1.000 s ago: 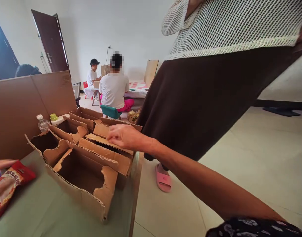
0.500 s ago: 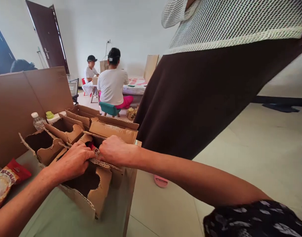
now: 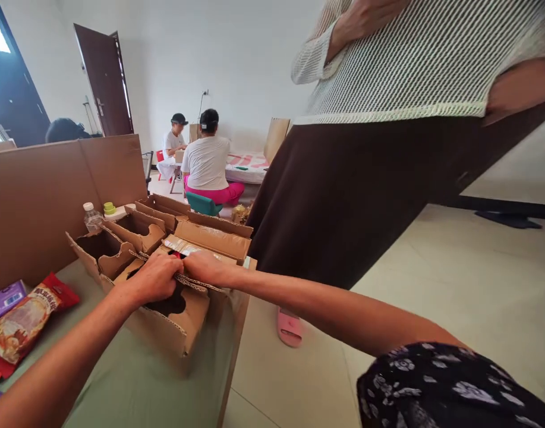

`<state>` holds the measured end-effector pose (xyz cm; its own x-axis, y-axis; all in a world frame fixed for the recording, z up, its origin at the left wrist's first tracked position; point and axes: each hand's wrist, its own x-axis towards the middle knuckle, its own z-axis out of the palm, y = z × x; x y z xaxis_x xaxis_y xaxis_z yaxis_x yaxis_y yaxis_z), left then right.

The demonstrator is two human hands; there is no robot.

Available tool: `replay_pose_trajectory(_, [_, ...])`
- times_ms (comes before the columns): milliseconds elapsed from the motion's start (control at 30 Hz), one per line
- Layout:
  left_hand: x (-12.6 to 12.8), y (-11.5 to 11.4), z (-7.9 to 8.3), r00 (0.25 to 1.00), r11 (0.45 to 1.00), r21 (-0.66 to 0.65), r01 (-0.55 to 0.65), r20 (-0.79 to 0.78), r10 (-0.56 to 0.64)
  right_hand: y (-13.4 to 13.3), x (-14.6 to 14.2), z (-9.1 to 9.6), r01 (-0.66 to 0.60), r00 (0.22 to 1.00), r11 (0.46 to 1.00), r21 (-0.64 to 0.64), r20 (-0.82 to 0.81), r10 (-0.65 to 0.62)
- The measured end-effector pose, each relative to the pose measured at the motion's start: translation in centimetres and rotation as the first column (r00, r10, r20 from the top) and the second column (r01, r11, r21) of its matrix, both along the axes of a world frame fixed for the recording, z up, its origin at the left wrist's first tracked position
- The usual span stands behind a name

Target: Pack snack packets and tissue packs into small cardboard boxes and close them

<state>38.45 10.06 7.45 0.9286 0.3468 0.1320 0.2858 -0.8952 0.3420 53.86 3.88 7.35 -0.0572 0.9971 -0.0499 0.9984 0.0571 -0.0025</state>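
Several open cardboard boxes [image 3: 174, 324] with torn perforated edges stand in a row on a green table [image 3: 120, 386]. My left hand [image 3: 150, 279] and my right hand [image 3: 205, 267] meet over the top edge of the nearest box, both with fingers curled. Between them shows a bit of red wrapper [image 3: 176, 254], and a clear packet [image 3: 183, 245] lies in the box just behind. Whether either hand grips the wrapper or only the box edge is hidden.
Red snack bags [image 3: 25, 318] and a purple packet [image 3: 5, 299] lie at the left. A cardboard wall [image 3: 53, 190] backs the table, with a water bottle [image 3: 92, 217] beside it. A person in a brown skirt [image 3: 343, 196] stands close at the right. Two people [image 3: 205, 160] sit farther off.
My left hand came in from the left to join my right hand at the nearest box. Both hands have pressed lower over its top edge, and the view has shifted slightly.
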Motion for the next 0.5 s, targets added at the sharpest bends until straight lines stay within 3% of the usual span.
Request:
replay_pose_trajectory(100, [-0.9, 0.0, 0.7, 0.966, 0.989, -0.12, -0.083, 0.234, 0.109, -1.3, 0.6, 3.7, 0.109, 0.994, 0.986, 0.129, 0.016, -0.112])
replay_pose_trajectory(200, [-1.7, 0.8, 2.0, 0.786, 0.922, -0.317, -0.222, 0.502, 0.361, -2.9, 1.2, 8.1, 0.171, 0.985, 0.93, 0.326, -0.021, -0.173])
replay_pose_trajectory(267, [-2.0, 1.3, 3.0, 0.651, 0.849, -0.478, -0.224, 0.575, 0.495, -3.5, 1.0, 10.2, 0.128, 0.987, 0.861, 0.493, -0.15, -0.06])
replay_pose_trajectory(300, [-2.3, 1.3, 3.5, 0.615, 0.816, -0.547, -0.187, 0.583, 0.532, -3.5, 0.7, 10.7, 0.084, 0.969, 0.817, 0.571, -0.239, 0.067])
replay_pose_trajectory(333, [-2.8, 1.1, 3.9, 0.598, 0.786, -0.602, -0.139, 0.582, 0.551, -3.4, 0.4, 11.0, 0.032, 0.916, 0.776, 0.629, -0.33, 0.23])
replay_pose_trajectory(400, [-4.8, 0.2, 4.4, 0.585, 0.735, -0.675, -0.058, 0.574, 0.573, -2.6, -0.3, 10.7, -0.12, 0.697, 0.751, 0.649, -0.484, 0.529])
replay_pose_trajectory(467, [-8.1, -0.8, 4.5, 0.554, 0.692, -0.721, -0.04, 0.561, 0.615, -1.7, -0.1, 9.9, -0.263, 0.47, 0.762, 0.592, -0.611, 0.637])
replay_pose_trajectory(500, [-10.0, -1.3, 4.3, 0.531, 0.677, -0.734, -0.061, 0.55, 0.645, -1.2, 0.5, 9.4, -0.283, 0.423, 0.78, 0.558, -0.657, 0.624])
